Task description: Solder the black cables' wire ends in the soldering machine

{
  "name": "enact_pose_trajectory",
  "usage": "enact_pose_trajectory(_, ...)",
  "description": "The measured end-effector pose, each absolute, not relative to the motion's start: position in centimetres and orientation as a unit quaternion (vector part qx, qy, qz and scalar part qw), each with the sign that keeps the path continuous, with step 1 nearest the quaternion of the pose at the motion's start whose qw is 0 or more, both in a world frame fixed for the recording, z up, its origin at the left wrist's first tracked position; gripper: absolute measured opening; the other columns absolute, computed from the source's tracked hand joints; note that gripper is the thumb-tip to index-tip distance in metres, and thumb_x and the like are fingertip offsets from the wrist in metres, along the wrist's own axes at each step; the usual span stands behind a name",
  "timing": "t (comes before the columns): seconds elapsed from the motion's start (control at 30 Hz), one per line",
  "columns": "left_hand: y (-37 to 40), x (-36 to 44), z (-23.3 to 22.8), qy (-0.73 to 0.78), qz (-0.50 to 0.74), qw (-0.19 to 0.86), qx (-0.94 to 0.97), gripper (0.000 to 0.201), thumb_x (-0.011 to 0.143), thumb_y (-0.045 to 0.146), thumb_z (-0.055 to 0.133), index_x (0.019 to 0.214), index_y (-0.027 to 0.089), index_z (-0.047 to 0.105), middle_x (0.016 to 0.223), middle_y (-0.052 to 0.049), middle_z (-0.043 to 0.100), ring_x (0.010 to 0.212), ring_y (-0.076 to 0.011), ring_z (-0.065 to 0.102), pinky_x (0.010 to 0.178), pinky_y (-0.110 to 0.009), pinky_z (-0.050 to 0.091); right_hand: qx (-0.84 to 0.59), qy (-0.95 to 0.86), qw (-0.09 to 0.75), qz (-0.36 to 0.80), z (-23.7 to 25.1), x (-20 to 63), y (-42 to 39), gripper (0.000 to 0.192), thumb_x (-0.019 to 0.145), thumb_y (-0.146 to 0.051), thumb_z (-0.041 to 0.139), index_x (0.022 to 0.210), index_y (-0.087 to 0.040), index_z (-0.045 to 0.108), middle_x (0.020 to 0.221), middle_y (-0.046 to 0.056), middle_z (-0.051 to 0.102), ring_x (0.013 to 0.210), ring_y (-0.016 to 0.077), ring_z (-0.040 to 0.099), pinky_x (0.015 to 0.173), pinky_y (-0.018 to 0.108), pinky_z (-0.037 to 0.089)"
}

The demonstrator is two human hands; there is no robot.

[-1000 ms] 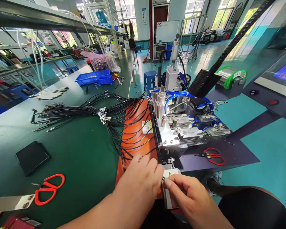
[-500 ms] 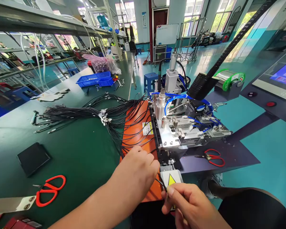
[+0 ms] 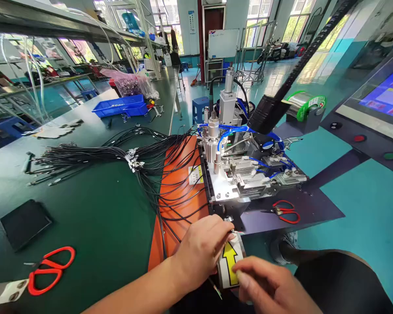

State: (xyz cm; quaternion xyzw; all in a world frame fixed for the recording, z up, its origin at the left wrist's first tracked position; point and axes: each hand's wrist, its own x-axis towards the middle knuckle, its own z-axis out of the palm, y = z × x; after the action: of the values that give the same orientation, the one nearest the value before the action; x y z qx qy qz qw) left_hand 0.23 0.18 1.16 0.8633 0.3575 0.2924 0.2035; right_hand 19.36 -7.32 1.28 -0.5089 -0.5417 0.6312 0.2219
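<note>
Left hand (image 3: 201, 250) curled, right hand (image 3: 271, 282) loosely bent, can't tell if either's gripping. Stripped cable end (image 3: 217, 291) pokes out just below the left, long axis slanted, tip down-right; earlier, right fingers pinched one.

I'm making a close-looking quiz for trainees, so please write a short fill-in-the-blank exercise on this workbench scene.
1. The arrow near the right hand is ____.
2. The cables lie partly on the green table and partly on an ____ panel.
3. The scissors on that table have ____ handles.
4. In the picture, the metal machine stands to the ____ of the panel.

Missing words: yellow; orange; red; right.
</note>
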Motion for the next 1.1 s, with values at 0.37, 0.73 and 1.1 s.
enact_pose_trajectory(0.37,0.0,0.2,1.5,0.379,0.355,0.28,0.807,0.013,0.097,0.014,0.049,0.102,0.016,0.061,0.088,-0.004,0.052,0.083,-0.0129,0.05,0.074,-0.026,0.042,-0.633,-0.49,0.331,0.5,1.4,21.0,-5.1,0.049,0.094,-0.059,0.055,0.127,-0.023,0.056,0.068,-0.001,0.055,0.061,0.0149,0.051,0.055,0.022,0.044)
enact_pose_trajectory(0.73,0.0,0.2,1.1,0.424,0.328,0.232,0.812,0.016,0.1,0.021,0.046,0.091,0.017,0.059,0.082,-0.002,0.052,0.073,-0.0115,0.051,0.065,-0.026,0.041,-0.601,-0.557,0.393,0.417,1.1,18.8,-4.3,0.026,0.098,-0.045,0.055,0.116,-0.029,0.064,0.106,0.001,0.062,0.088,0.0174,0.062,0.069,0.023,0.051)
enact_pose_trajectory(1.1,-0.1,0.3,1.0,0.441,0.316,0.225,0.809,0.019,0.1,0.024,0.044,0.09,0.016,0.058,0.082,-0.002,0.053,0.074,-0.0125,0.053,0.067,-0.027,0.043,-0.588,-0.56,0.41,0.416,1.6,18.1,-4.6,0.022,0.099,-0.041,0.054,0.116,-0.03,0.065,0.105,-0.001,0.062,0.09,0.0146,0.063,0.073,0.021,0.052)
